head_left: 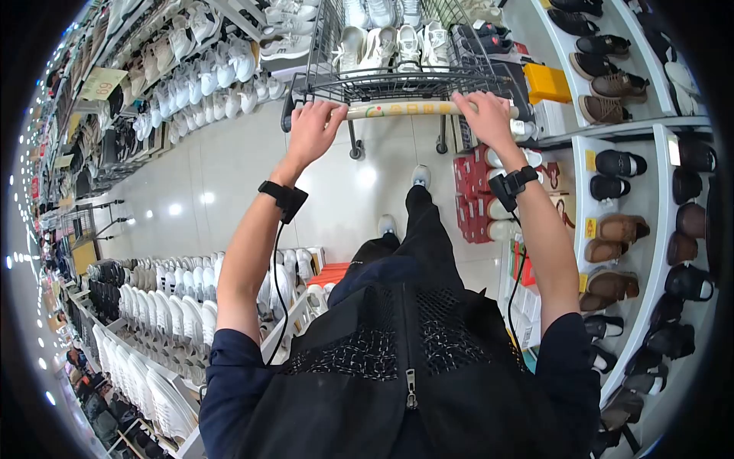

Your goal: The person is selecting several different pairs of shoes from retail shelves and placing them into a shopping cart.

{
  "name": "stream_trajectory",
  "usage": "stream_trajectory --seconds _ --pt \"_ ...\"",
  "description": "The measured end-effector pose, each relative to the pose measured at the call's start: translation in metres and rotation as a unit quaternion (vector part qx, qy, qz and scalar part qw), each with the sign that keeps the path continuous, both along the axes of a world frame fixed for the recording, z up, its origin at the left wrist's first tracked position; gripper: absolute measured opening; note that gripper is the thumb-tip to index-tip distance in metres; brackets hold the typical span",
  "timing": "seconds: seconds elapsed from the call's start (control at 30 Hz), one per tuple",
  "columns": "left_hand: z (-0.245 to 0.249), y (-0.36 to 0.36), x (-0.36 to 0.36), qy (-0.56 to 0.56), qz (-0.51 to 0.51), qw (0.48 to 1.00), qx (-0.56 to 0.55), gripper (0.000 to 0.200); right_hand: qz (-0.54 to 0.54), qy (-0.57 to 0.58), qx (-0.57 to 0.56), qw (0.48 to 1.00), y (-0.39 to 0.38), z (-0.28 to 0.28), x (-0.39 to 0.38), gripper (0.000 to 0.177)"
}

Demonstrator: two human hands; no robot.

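Observation:
A dark wire shopping cart (pixel 321 57) stands in front of me, crossed by a pale handle (pixel 405 109) with coloured lettering. My left hand (pixel 312 130) is closed over the handle's left end, thumb lying along the bar. Near the right end, my right hand (pixel 489 121) grips the same bar, its fingers bent over the top. Inside the cart, several white shoes (pixel 378 50) stand in rows with their openings towards me. Both wrists carry black strapped devices with cables. The undersides of the fingers are hidden.
White shoes line a rack (pixel 172 306) at lower left and hang along shelves (pixel 206 76) at upper left. To the right, white shelves (pixel 650 260) hold dark and brown shoes. Red shoeboxes (pixel 472 195) are stacked by the right aisle edge. A tiled floor (pixel 199 183) runs beneath.

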State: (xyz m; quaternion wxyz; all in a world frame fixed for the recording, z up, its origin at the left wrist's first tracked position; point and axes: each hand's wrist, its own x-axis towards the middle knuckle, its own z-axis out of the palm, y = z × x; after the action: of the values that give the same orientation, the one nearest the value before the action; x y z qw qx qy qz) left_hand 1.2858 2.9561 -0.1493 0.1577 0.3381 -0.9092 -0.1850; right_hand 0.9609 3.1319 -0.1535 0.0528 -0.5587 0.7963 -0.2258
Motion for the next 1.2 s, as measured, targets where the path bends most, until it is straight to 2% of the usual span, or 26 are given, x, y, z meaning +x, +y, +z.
stream_trajectory --seconds 0.17,0.2,0.37,0.43,0.5,0.57,0.63,0.67,0.7,0.73,0.77,0.83,0.9,0.97,1.03,1.1,1.2 --pt "0.003 0.018 0.018 0.009 0.005 1.000 0.002 0.028 0.007 -0.011 -0.064 0.998 0.020 0.001 0.021 0.046" --pt "0.002 0.021 0.022 0.009 0.001 1.000 -0.002 0.027 0.008 -0.004 -0.042 0.999 0.024 0.000 0.024 0.040" --pt "-0.001 0.033 0.041 0.000 -0.017 1.000 -0.019 0.026 -0.020 -0.011 -0.040 0.999 0.039 0.000 0.043 0.038" --pt "-0.007 0.031 0.048 0.014 -0.024 0.999 -0.043 0.026 0.003 -0.029 -0.108 0.994 0.043 -0.005 0.048 0.035" --pt "-0.004 0.037 0.052 0.022 -0.018 0.999 -0.017 0.029 0.020 -0.067 -0.163 0.984 0.050 -0.010 0.046 0.031" --pt "-0.011 0.037 0.057 0.024 -0.012 0.999 -0.043 0.031 0.013 -0.183 -0.234 0.955 0.069 0.001 0.057 0.033" --pt "-0.009 0.051 0.054 0.012 -0.017 0.999 -0.031 0.031 0.034 -0.234 -0.255 0.937 0.114 0.019 0.071 0.035" --pt "-0.007 0.062 0.051 0.046 0.009 0.997 -0.055 0.030 0.018 -0.233 -0.262 0.936 0.141 0.028 0.077 0.035" --pt "-0.005 0.076 0.046 0.082 0.034 0.993 -0.077 0.030 0.025 -0.298 -0.179 0.938 0.176 0.034 0.079 0.035" --pt "0.002 0.092 0.038 0.126 -0.020 0.984 -0.127 0.027 0.031 -0.360 -0.094 0.928 0.210 0.037 0.081 0.034" --pt "0.011 0.114 0.029 0.127 -0.039 0.983 -0.125 0.027 0.019 -0.368 -0.080 0.926 0.244 0.032 0.081 0.031" --pt "0.029 0.167 0.013 0.177 -0.069 0.981 0.035 0.023 -0.018 -0.407 -0.052 0.912 0.317 0.026 0.084 0.028" --pt "0.038 0.216 -0.001 0.136 -0.148 0.943 0.266 0.020 -0.053 -0.439 -0.043 0.896 0.382 0.021 0.087 0.027" --pt "0.032 0.260 -0.019 0.060 -0.207 0.921 0.324 0.018 -0.138 -0.449 -0.074 0.880 0.438 0.007 0.090 0.026" --pt "0.024 0.295 -0.040 0.008 -0.277 0.897 0.343 0.022 -0.173 -0.440 -0.099 0.875 0.480 -0.005 0.095 0.026" --pt "0.015 0.321 -0.065 -0.008 -0.312 0.881 0.354 0.022 -0.211 -0.435 -0.124 0.867 0.509 -0.015 0.102 0.026" --pt "0.001 0.347 -0.106 -0.028 -0.357 0.857 0.369 0.022 -0.274 -0.473 -0.147 0.824 0.530 -0.029 0.107 0.025"
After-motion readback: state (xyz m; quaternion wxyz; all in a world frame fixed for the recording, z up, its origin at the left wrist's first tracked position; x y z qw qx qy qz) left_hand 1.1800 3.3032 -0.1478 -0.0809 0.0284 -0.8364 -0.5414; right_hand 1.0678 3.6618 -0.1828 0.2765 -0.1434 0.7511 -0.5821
